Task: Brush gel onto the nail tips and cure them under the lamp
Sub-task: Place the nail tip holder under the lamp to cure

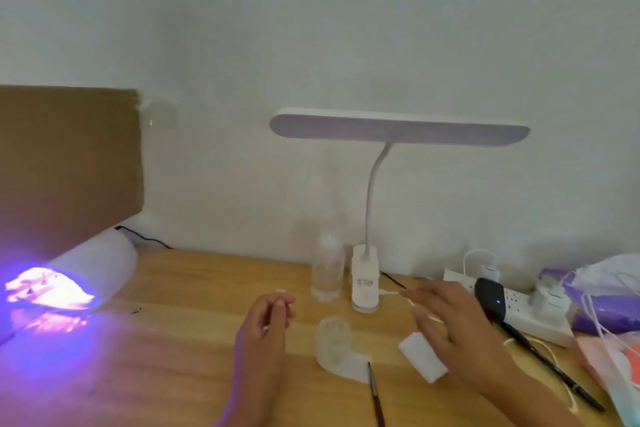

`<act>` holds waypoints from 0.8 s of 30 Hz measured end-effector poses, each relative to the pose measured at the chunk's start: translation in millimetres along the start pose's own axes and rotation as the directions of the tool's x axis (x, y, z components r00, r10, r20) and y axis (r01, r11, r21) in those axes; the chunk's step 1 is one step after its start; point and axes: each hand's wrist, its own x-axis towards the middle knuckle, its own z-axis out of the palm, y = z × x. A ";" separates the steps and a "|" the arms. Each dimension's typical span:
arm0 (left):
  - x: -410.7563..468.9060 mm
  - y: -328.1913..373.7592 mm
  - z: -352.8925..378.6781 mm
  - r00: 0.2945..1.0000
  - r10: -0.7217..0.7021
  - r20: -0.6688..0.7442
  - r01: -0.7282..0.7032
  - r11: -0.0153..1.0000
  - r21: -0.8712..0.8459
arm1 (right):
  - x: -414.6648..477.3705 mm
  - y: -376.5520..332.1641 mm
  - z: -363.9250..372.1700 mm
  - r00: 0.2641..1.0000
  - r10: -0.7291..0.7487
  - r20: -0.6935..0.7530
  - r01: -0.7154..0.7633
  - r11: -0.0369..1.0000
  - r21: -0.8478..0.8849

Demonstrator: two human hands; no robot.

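Note:
The white curing lamp (pixel 97 262) sits at the left of the wooden table (pixel 194 340), its opening glowing purple. My left hand (pixel 268 319) hovers mid-table with fingers curled and thumb against the fingertips; whether it holds a nail tip is unclear. A small white piece (pixel 280 290) lies just beyond those fingers. My right hand (pixel 450 319) hangs over the table with fingers spread and holds nothing. A thin dark brush (pixel 375 395) lies between the hands, its tip on a clear plastic nail-tip holder (pixel 336 350). A white block (pixel 420 357) lies under my right hand.
A clear bottle (pixel 327 270) and a white desk lamp (pixel 364 284) stand at the back centre. A power strip (pixel 519 312), a black device (pixel 488 295), a black pen (pixel 554 367), cables and bags (pixel 609 291) crowd the right. Cardboard (pixel 69 163) leans behind the curing lamp.

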 end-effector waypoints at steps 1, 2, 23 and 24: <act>2.7 -4.6 0.1 1.000 0.005 0.010 -0.005 1.000 -0.027 | 5.4 -0.4 7.0 0.998 -0.049 0.039 0.051 0.998 -0.048; 5.8 -7.5 0.5 1.000 0.003 0.012 -0.002 0.999 -0.038 | 11.1 -1.6 12.8 0.993 -0.075 0.090 0.084 0.991 -0.108; 13.2 -22.4 6.3 0.993 -0.050 0.105 0.054 0.998 -0.034 | 26.6 10.1 57.6 0.958 0.020 0.285 0.034 0.982 -0.185; 13.1 -23.0 6.2 0.993 -0.050 0.104 0.054 0.998 -0.033 | 24.7 7.4 55.4 0.979 0.007 0.204 0.011 0.996 -0.087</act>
